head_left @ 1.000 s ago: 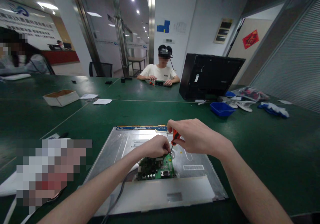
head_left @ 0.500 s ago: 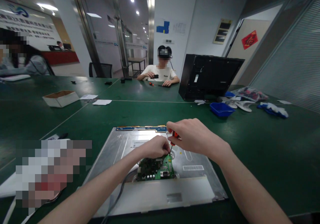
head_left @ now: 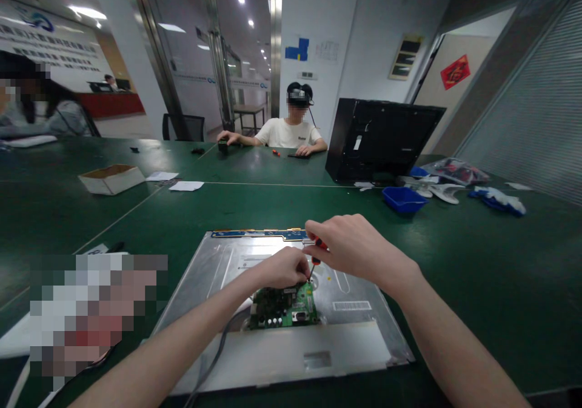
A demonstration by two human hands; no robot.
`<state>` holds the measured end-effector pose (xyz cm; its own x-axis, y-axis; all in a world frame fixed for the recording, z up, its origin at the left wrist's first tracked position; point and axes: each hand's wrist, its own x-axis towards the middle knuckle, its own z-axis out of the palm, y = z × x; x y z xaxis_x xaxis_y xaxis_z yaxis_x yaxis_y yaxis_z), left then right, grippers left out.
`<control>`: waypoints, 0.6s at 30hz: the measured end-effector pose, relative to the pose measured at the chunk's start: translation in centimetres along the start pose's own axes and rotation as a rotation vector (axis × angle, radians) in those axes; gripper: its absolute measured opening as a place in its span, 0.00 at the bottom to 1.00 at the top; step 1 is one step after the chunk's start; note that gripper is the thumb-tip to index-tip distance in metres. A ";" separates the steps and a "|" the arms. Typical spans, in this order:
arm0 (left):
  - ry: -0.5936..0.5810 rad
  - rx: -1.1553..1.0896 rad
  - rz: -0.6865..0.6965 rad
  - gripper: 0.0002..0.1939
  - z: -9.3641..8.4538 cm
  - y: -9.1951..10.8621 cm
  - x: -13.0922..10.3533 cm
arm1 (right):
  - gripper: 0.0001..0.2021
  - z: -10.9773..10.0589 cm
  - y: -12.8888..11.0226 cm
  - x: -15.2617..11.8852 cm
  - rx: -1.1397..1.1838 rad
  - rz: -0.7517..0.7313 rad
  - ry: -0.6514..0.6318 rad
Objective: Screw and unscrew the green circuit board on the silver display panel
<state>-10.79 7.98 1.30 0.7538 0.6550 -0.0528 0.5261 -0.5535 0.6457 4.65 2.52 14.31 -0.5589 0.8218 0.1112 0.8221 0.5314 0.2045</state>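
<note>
My right hand [head_left: 348, 244] is closed around a red-and-black screwdriver [head_left: 317, 259], its shaft slanting down to the upper right corner of a green circuit board [head_left: 302, 305]. At that same corner the fingers of my left hand [head_left: 288, 267] are pinched together beside the screwdriver's tip; what they hold, if anything, is too small to tell. The board lies on the silver metal back of a flat display panel [head_left: 359, 329], which rests on the green table. Part of the board is hidden under my left hand. A grey cable [head_left: 216, 353] runs across the panel's left side, below my forearm.
A black monitor [head_left: 382, 141] stands at the back right, with a blue tray [head_left: 404, 200] and gloves [head_left: 498, 200] near it. An open cardboard box [head_left: 111, 180] and paper slips [head_left: 186, 186] lie to the left. Across the table sits a person [head_left: 288, 132] wearing a headset.
My hands stay almost in place, the right one shifting only slightly. Across the table, the other person's hand has moved outward to a small black block on the tabletop.
</note>
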 end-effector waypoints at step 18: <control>-0.014 0.031 0.049 0.06 -0.4 0.2 -0.1 | 0.07 -0.5 0.3 -0.8 0.093 -0.087 -0.031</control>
<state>-10.87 7.98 1.75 0.7843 0.6194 -0.0330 0.5003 -0.6003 0.6240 5.32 1.95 14.76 -0.6260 0.7769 0.0665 0.7780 0.6166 0.1207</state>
